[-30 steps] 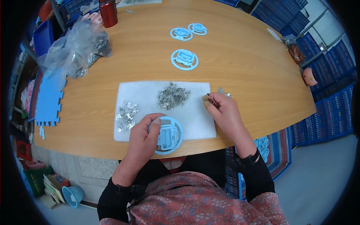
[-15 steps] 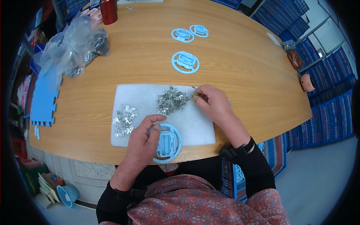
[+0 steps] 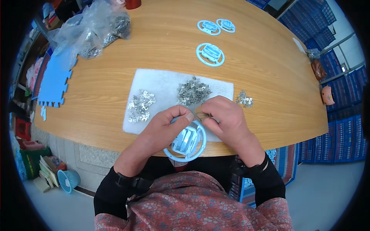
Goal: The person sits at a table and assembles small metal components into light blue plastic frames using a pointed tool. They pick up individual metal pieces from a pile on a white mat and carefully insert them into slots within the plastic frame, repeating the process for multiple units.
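A light blue toy steering wheel (image 3: 185,141) is tilted at the near edge of the white mat (image 3: 162,81), partly past the table edge. My left hand (image 3: 163,125) grips its upper rim, with thumb and index finger together above it. Close by on the right, my right hand (image 3: 227,117) is pinched, its fingertips almost meeting the left thumb. Whatever it holds is too small and hidden to name; a brownish covering shows at a fingertip. Just beyond the hands lies a heap of small metal pieces (image 3: 193,91). Flat silvery clips (image 3: 141,104) are scattered on the mat's left part.
Three more blue toy steering wheels (image 3: 210,54) lie farther back. A few metal bits (image 3: 244,99) sit right of the mat. Clear plastic bags of metal parts (image 3: 94,30) and a blue foam tile (image 3: 56,82) are at left. Stacked blue crates (image 3: 339,134) stand at right.
My right hand has moved from beside the metal heap toward my left hand above the wheel. The wheel is now more tilted and nearer me. The view has shifted.
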The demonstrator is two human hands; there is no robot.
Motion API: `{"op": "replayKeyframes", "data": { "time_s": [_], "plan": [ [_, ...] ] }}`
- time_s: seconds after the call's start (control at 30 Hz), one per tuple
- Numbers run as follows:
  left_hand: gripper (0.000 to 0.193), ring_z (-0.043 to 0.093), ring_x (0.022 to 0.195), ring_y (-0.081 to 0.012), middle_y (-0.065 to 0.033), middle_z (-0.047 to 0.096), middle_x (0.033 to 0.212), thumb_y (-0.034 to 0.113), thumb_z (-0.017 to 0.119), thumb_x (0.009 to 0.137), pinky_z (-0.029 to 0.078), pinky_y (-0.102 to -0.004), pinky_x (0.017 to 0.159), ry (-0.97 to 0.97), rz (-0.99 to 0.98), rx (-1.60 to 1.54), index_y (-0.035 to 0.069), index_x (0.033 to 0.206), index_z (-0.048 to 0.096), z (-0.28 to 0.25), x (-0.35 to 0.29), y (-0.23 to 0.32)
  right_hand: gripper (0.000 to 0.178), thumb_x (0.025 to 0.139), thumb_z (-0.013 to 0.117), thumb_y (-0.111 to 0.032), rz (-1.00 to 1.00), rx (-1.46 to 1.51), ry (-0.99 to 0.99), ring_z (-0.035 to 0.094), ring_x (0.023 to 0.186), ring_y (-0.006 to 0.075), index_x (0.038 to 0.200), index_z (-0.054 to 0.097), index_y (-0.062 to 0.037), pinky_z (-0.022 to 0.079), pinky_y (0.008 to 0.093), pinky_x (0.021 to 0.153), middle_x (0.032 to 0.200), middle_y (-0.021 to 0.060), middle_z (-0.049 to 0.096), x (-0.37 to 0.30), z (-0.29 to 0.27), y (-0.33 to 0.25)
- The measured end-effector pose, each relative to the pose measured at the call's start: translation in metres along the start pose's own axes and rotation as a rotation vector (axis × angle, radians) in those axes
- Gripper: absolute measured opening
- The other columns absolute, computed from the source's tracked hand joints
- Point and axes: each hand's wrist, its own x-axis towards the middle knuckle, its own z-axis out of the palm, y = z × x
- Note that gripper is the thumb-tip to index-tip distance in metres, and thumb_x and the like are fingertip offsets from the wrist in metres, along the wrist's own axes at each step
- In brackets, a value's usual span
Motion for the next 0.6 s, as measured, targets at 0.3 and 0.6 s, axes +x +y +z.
{"op": "replayKeyframes", "data": {
  "time_s": [0.3, 0.6],
  "plan": [
    [0.017, 0.059, 0.08, -0.0035, 0.0022, 0.067, 0.086, 0.021, 0.066, 0.101, 0.051, -0.0241, 0.071, 0.092, 0.111, 0.281, 0.004, 0.104, 0.07, 0.007, -0.001, -0.001, 0.016, 0.089, 0.07, -0.013, 0.573, 0.52, -0.18, 0.048, 0.071, 0.0051, 0.099, 0.069, 0.0, 0.043, 0.0258, 0.063, 0.074, -0.0014, 0.056, -0.001, -0.005, -0.002],
    [0.021, 0.059, 0.082, -0.0049, -0.0003, 0.067, 0.088, 0.013, 0.053, 0.104, 0.051, -0.0252, 0.072, 0.128, 0.114, 0.412, 0.002, 0.111, 0.069, 0.0, 0.001, -0.006, 0.014, 0.087, 0.071, -0.011, 0.592, 0.584, -0.153, 0.047, 0.07, 0.0041, 0.094, 0.066, 0.0006, 0.042, 0.0251, 0.061, 0.075, -0.0035, 0.055, -0.021, 0.008, -0.003]
  ]
}}
